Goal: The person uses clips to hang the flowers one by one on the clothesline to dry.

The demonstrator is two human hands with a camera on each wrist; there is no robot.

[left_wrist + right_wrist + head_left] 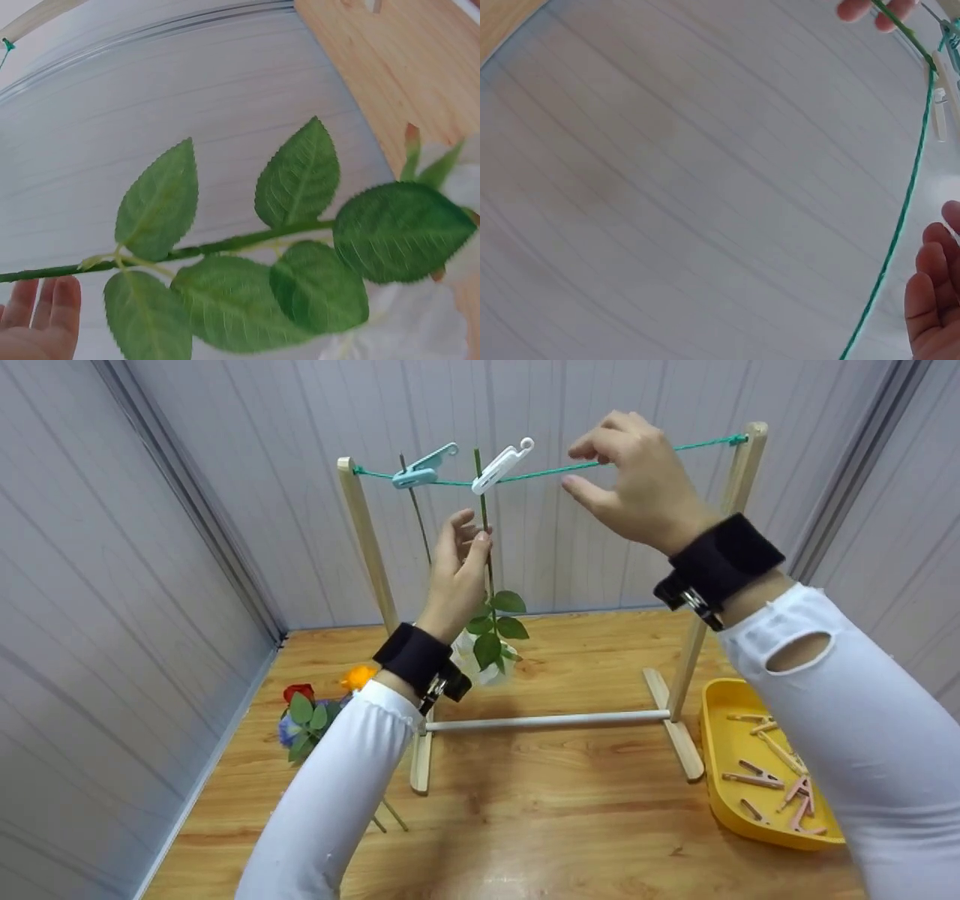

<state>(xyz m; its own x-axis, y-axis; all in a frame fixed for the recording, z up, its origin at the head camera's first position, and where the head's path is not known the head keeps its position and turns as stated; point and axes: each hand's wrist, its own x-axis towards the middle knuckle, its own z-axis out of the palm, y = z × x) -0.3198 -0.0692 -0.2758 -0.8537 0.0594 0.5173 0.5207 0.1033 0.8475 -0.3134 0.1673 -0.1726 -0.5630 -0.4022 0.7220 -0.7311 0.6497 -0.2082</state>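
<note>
A white artificial rose (466,654) with green leaves (300,289) hangs head down from a green cord (551,474). A white clothespin (501,466) grips its stem at the cord. My left hand (455,577) pinches the stem below this clothespin, thumb and fingertips at the stem. To the right, my right hand (637,484) is near the cord, its fingers spread from the thumb with nothing between them. Left of the white clothespin, a light-blue clothespin (416,472) holds another stem (418,514), whose lower part is hidden behind my left hand.
Wooden posts (365,540) carry the cord, joined low by a white bar (547,721). On the table at left lie artificial flowers, including a red one (298,692) and an orange one (358,676). A yellow tray (712,802) with several clothespins (752,775) stands at right.
</note>
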